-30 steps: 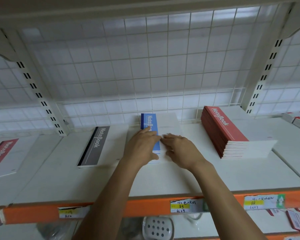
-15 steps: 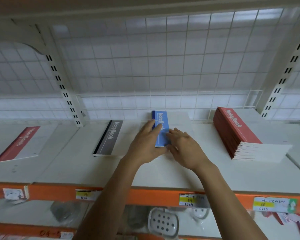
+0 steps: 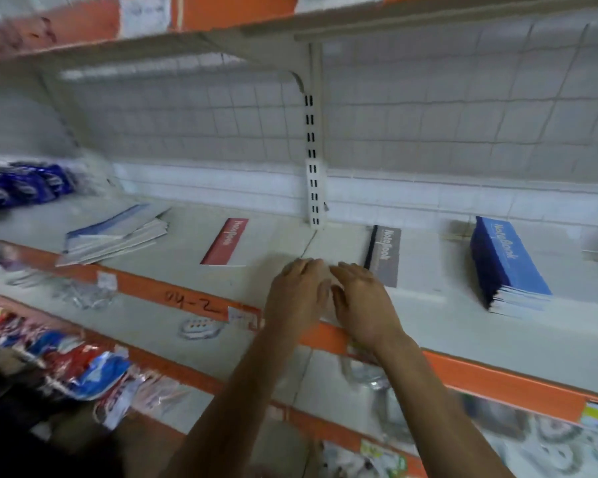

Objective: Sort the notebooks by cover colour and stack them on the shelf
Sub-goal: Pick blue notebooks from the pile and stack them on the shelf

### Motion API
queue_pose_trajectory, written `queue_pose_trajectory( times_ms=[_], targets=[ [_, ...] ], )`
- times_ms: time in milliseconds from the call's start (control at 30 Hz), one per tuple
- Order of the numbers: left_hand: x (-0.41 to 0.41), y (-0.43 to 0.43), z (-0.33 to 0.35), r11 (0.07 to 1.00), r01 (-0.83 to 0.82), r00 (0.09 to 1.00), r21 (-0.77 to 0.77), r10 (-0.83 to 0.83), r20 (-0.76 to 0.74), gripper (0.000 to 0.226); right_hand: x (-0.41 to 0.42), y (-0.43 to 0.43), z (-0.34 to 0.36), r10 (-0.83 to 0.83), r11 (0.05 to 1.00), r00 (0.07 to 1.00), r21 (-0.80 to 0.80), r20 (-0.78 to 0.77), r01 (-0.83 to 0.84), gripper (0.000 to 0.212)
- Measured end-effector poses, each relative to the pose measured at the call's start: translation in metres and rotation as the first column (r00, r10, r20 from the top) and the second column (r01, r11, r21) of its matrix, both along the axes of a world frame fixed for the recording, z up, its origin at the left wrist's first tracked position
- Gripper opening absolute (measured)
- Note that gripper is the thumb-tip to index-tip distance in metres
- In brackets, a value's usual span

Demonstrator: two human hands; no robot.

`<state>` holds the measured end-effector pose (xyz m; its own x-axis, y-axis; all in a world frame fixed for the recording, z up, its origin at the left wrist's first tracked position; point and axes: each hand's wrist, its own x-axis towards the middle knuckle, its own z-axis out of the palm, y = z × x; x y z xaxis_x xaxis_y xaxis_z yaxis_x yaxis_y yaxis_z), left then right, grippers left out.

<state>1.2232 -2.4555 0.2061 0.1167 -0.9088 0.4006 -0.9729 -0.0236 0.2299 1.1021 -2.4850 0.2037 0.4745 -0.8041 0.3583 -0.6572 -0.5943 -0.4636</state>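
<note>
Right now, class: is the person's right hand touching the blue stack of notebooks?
Apart. The head view shows the right hand well left of the blue stack, with the grey notebook lying between them.

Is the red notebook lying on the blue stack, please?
No, the red notebook lies alone on the shelf, left of the blue notebook stack.

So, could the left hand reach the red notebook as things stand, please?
Probably yes: the left hand is open, and only bare shelf lies between it and the red notebook to its left.
</note>
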Motion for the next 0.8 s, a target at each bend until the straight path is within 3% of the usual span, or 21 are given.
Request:
queue_pose_trajectory(
  times_ms=[67,133,267,433,800],
  targets=[
    [0.036,0.018,0.002,0.998,-0.047,0.999,0.039,0.048,-0.015,0.053,0.043,0.012,-0.004,0.029,1.0,1.0,0.009,-0.012,-0.029,0.052],
    [0.069,0.03,0.0,0.994,-0.066,0.997,0.082,0.069,-0.039,0.043,0.077,0.023,-0.007,0.04,0.999,0.999,0.029,-0.027,-0.039,0.064],
    [0.133,0.044,-0.013,0.993,-0.102,0.994,0.06,0.103,-0.021,0.039,0.13,0.04,-0.006,0.025,0.996,0.997,0.087,-0.071,-0.019,0.044],
    [0.19,0.042,-0.016,0.986,-0.165,0.986,-0.005,0.165,-0.037,0.047,0.186,0.038,-0.007,0.037,0.996,0.995,0.086,-0.09,-0.029,0.041],
    [0.311,-0.019,-0.011,0.93,-0.345,0.938,0.129,0.344,0.025,0.053,0.319,-0.029,-0.009,0.051,0.992,0.998,0.115,-0.044,-0.046,0.045]
  ],
)
